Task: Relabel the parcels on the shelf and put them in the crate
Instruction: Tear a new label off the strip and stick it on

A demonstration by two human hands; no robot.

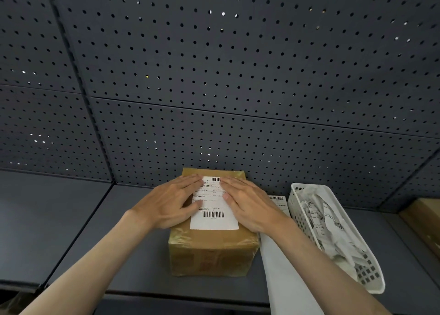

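two parcels (212,248) (423,216), one basket (371,276), two hands (170,204) (250,206).

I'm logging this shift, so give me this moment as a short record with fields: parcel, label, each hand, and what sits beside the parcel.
parcel: brown taped cardboard box on the dark grey metal shelf
label: white barcode shipping label lying on the box top
left hand: flat, fingers straight, pressing the label's left side
right hand: flat, fingers straight, pressing the label's right side
beside parcel: white perforated plastic basket of crumpled labels, to the right
stage: label being smoothed down; crate not in view
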